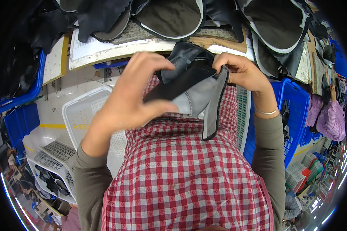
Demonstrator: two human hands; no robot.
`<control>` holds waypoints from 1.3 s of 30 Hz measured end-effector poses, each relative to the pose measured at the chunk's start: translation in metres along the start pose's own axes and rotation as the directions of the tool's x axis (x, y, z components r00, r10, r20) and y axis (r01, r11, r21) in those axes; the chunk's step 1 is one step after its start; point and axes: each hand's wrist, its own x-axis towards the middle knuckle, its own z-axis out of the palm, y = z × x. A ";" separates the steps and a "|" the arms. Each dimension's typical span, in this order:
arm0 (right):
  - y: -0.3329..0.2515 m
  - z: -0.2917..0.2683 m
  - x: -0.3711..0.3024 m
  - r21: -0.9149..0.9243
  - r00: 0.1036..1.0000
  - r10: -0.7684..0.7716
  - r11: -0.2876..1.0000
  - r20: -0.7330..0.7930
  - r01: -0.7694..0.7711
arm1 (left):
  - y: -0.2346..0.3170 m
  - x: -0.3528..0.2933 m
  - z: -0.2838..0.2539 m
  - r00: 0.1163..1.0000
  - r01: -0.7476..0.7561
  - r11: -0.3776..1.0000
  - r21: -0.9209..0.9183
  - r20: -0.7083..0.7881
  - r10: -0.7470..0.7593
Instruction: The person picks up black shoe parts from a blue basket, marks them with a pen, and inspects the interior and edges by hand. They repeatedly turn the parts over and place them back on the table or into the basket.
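Note:
A black shoe upper [187, 82] with pale grey lining is held up in front of my checked apron, near the table's edge. My right hand [239, 71] pinches its top edge at the right, thumb and fingers closed on the material. From there a grey strip with black edging [216, 106] hangs down. My left hand [133, 90] is at the upper's left side, slightly blurred. Its thumb and fingers are spread wide apart, with the black part of the upper between and behind them. Whether the left palm touches the upper I cannot tell.
More black uppers with dark grey linings [169, 17] lie piled along the worktable [104, 48]. A white plastic basket [86, 92] stands below on the left. Blue crates [297, 127] are at the right and far left. Another person in a pink checked sleeve [331, 119] is at far right.

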 end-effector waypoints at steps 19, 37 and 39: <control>-0.029 0.033 -0.003 -0.507 0.952 0.041 0.839 -0.303 -0.197 | -0.012 0.027 0.076 0.968 -0.191 0.941 0.280 -0.107 0.229; -0.031 0.105 -0.040 -0.895 0.736 -0.631 0.440 -0.247 0.077 | 0.002 -0.034 0.036 0.856 -0.325 0.740 0.590 -0.150 0.495; -0.024 0.105 -0.042 -0.880 0.733 -0.611 0.473 -0.299 0.035 | -0.001 -0.031 0.039 0.870 -0.323 0.765 0.558 -0.143 0.471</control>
